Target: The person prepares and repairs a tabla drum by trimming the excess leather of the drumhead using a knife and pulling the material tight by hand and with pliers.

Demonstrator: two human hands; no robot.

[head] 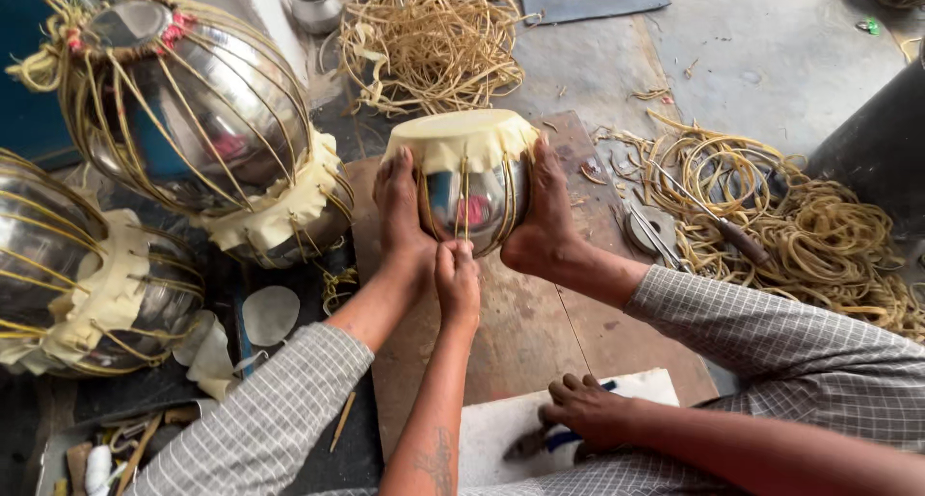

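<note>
A small shiny metal pot-shaped drum shell (472,202) lies on its side on a wooden board (520,332). A pale hide covers its top and thin tan straps run down its sides. My two bare feet clamp it, the left foot (400,207) and the right foot (544,217), with checked trouser legs behind them. My left hand (458,279) is closed on the straps at the drum's near side. My right hand (588,409) rests on a white pad (501,424), fingers curled over a dark-tipped tool (540,443).
Two larger strapped metal drum shells (193,101) (87,274) lie at the left. Heaps of tan straps (434,39) (819,236) lie behind and to the right, with a wooden-handled tool (742,241) among them. A small metal cup (316,5) stands at the back. Round hide scraps (270,313) lie nearby.
</note>
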